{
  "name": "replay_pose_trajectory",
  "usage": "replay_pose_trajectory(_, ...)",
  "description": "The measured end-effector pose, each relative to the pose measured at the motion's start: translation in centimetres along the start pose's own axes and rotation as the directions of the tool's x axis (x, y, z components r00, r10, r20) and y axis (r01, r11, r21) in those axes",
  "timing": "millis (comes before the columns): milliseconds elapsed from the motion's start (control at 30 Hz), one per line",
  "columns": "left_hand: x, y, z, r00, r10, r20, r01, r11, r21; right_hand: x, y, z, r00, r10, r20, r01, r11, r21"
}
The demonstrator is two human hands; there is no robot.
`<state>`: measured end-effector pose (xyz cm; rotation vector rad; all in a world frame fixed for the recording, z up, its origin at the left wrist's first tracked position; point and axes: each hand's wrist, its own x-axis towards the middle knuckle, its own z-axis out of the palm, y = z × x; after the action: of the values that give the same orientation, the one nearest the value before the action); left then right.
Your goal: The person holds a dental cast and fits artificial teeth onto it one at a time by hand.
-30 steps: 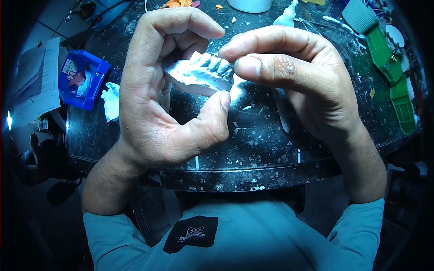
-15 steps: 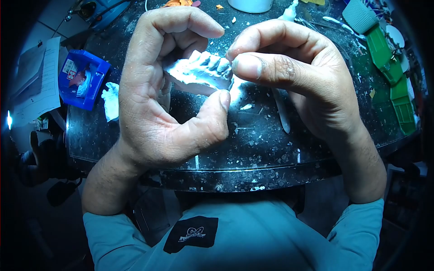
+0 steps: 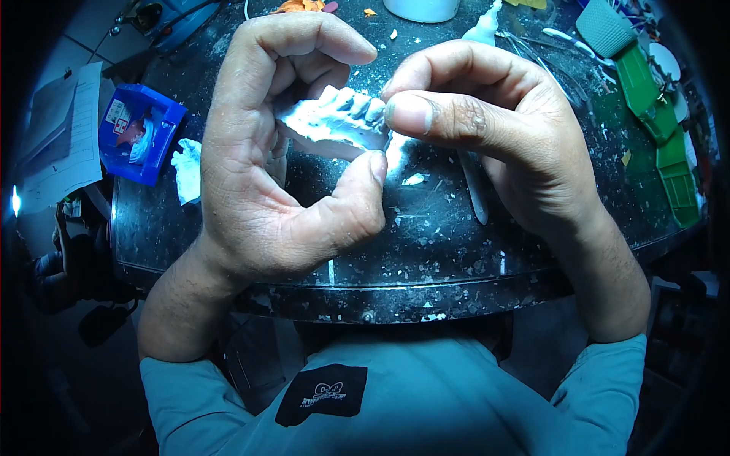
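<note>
Directly between both hands [image 3: 251,175] [image 3: 532,156], dental cast [image 3: 334,125].

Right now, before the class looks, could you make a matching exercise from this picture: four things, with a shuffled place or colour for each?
Things:
1. Model
2. Box
3. Strip
4. Bottle

Places or colours:
A. Green
B. Just beyond the right hand
C. Held in the left hand
D. Deep blue

Pairs: 1-C, 2-D, 3-A, 4-B

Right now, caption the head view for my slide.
Left hand holding a pale dental model over a speckled dark bench, right hand close by the model's teeth.
</note>
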<state>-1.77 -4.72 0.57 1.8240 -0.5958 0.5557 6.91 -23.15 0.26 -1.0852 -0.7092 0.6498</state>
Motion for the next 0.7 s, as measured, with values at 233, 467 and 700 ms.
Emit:
replay_pose_trajectory(233,-0.8,-1.8,-0.9,0.998,0.057,0.020,-0.057,0.998,-0.016,-0.1,0.0,0.2,1.000,-0.016,-0.007,0.016,1.000,0.010)
replay_pose_trajectory(467,-0.9,-2.2,-0.5,0.994,0.108,-0.015,-0.108,0.994,0.017,0.1,0.1,0.0,0.999,-0.028,0.025,0.027,0.999,0.017)
replay_pose_trajectory(700,0.0,0.0,0.1,0.999,0.040,0.027,-0.039,0.998,-0.053,0.0,0.0,-0.1,0.981,-0.185,0.053,0.192,0.958,-0.212)
